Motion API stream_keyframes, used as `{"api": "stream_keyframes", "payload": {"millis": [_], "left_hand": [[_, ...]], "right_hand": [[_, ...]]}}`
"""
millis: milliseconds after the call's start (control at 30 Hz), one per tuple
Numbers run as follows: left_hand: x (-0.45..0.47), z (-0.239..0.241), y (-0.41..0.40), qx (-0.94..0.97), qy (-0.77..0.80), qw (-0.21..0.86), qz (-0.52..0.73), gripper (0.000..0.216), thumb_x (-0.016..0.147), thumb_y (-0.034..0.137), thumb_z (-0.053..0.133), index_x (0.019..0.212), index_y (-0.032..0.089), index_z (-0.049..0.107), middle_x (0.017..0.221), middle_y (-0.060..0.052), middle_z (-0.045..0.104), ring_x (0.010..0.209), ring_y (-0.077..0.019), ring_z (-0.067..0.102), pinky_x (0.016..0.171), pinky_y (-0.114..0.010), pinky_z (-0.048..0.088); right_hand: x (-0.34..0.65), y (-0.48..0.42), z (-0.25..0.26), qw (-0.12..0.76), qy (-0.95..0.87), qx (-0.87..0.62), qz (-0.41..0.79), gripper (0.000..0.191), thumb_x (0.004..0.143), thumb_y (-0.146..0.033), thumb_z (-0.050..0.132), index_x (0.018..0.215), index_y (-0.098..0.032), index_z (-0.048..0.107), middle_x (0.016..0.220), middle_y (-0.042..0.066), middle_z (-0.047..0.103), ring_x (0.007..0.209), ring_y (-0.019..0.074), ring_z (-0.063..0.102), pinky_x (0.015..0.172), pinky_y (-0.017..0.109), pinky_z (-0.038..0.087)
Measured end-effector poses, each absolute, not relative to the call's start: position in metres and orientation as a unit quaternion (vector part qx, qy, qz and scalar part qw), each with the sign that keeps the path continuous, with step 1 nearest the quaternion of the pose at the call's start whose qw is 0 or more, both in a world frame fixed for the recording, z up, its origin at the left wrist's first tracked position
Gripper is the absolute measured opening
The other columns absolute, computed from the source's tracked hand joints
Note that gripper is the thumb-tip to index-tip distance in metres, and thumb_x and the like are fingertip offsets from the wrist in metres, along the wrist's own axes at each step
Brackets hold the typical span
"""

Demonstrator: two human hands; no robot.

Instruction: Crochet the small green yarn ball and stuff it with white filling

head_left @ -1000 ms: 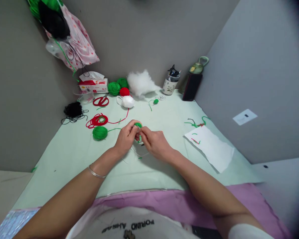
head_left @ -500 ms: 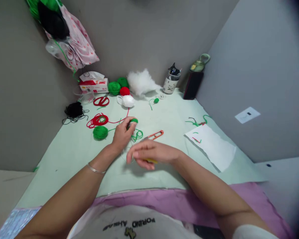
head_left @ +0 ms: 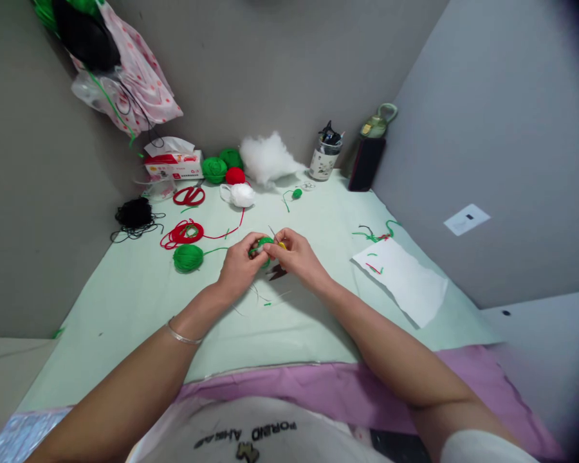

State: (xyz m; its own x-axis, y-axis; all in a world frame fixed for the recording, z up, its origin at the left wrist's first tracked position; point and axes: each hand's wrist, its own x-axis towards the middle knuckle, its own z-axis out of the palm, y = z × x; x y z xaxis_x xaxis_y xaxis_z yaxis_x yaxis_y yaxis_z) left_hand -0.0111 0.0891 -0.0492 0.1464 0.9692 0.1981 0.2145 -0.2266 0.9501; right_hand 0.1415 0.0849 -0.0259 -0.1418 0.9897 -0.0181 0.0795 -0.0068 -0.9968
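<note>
My left hand is closed around a small green crochet piece, partly hidden by the fingers. In my right hand is a crochet hook with a yellow grip, its thin metal shaft angled up and left beside the piece. The two hands meet at the fingertips over the middle of the table. Dark blades of the thread snips poke out below my right hand; their handle is covered. A green yarn ball lies left of my left hand, its strand leading toward that hand.
Left are coiled red yarn, red-handled scissors and black yarn. White stuffing, a tissue box, a pen cup and a phone line the back. Paper with yarn scraps lies right.
My right hand has moved up and away from me, bringing the hook to the green piece in my left hand. It now covers most of the snips. The view has shifted slightly.
</note>
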Motion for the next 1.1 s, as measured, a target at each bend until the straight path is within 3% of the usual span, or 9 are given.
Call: {"api": "stream_keyframes", "payload": {"millis": [233,367,600,733,900,1100], "left_hand": [[-0.015,-0.038,0.088,0.634,0.427,0.479,0.431,0.026,0.086,0.027,0.063,0.110,0.019,0.067,0.086,-0.001,0.070,0.075,-0.0164,0.061,0.071,-0.028,0.049],[-0.017,-0.038,0.089,0.620,0.392,0.526,0.429,0.035,0.093,0.039,0.060,0.120,0.018,0.066,0.088,-0.002,0.068,0.077,-0.0163,0.062,0.076,-0.030,0.050],[-0.014,-0.044,0.092,0.596,0.387,0.548,0.442,0.035,0.092,0.047,0.064,0.111,0.017,0.066,0.084,-0.002,0.065,0.068,-0.0138,0.058,0.069,-0.028,0.048],[-0.015,-0.043,0.092,0.603,0.404,0.523,0.446,0.032,0.091,0.046,0.065,0.106,0.017,0.066,0.079,0.000,0.063,0.065,-0.0141,0.054,0.065,-0.028,0.046],[-0.020,-0.042,0.093,0.613,0.451,0.465,0.452,0.026,0.093,0.043,0.061,0.103,0.019,0.066,0.064,0.004,0.053,0.060,-0.0150,0.049,0.061,-0.028,0.041],[-0.021,-0.041,0.090,0.643,0.473,0.415,0.436,0.022,0.096,0.041,0.056,0.099,0.020,0.064,0.062,0.005,0.053,0.056,-0.0147,0.048,0.059,-0.029,0.039]], "right_hand": [[0.145,0.090,-0.027,0.449,-0.499,-0.463,0.579,0.037,0.072,-0.042,0.080,0.077,-0.022,0.048,0.057,-0.008,0.058,0.041,0.0040,0.033,0.041,0.020,0.021],[0.149,0.089,-0.022,0.459,-0.488,-0.444,0.595,0.038,0.074,-0.045,0.078,0.078,-0.022,0.048,0.062,-0.007,0.061,0.039,0.0026,0.030,0.040,0.021,0.018],[0.150,0.088,-0.022,0.460,-0.479,-0.411,0.625,0.041,0.073,-0.046,0.081,0.080,-0.021,0.050,0.065,-0.006,0.064,0.038,0.0019,0.031,0.040,0.021,0.018],[0.149,0.086,-0.020,0.451,-0.490,-0.409,0.624,0.034,0.078,-0.042,0.077,0.082,-0.021,0.051,0.068,-0.005,0.065,0.041,0.0023,0.031,0.042,0.021,0.016],[0.154,0.080,-0.010,0.438,-0.533,-0.386,0.612,0.023,0.093,-0.041,0.061,0.091,-0.018,0.060,0.083,-0.002,0.064,0.049,0.0042,0.038,0.045,0.022,0.023],[0.159,0.074,-0.005,0.336,-0.605,-0.396,0.604,0.028,0.099,-0.038,0.050,0.090,-0.018,0.067,0.052,-0.006,0.055,0.045,0.0087,0.042,0.047,0.021,0.032]]}}
